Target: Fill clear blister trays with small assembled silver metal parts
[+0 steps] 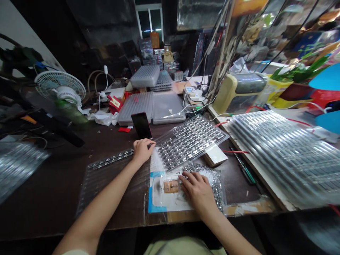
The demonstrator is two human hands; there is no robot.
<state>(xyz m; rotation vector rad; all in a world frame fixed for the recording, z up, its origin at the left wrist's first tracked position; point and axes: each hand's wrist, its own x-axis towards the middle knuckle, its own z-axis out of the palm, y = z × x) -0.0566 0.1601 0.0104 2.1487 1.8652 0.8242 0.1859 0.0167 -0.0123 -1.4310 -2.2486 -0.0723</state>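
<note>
My left hand [143,151] is closed in a pinch around a small dark part [151,145]. It is over the right end of a clear tray [106,184] with metal pieces along its far edge, beside a propped-up phone [141,125]. My right hand [199,191] reaches over a pile of small shiny metal parts [217,186], fingers bent and fingertips drawn together; what they hold is hidden. Left of those fingertips, a small brown block fixture [170,186] sits on a white and blue sheet [159,209]. Behind lies a tilted plastic tray [191,141] filled with rows of metal pieces.
Stacked clear trays [281,152] line the right side, next to a green-handled tool [248,173]. A small box [216,156] supports the filled tray's near edge. More plastic trays [151,108] lie at the back. A fan [62,88] stands back left.
</note>
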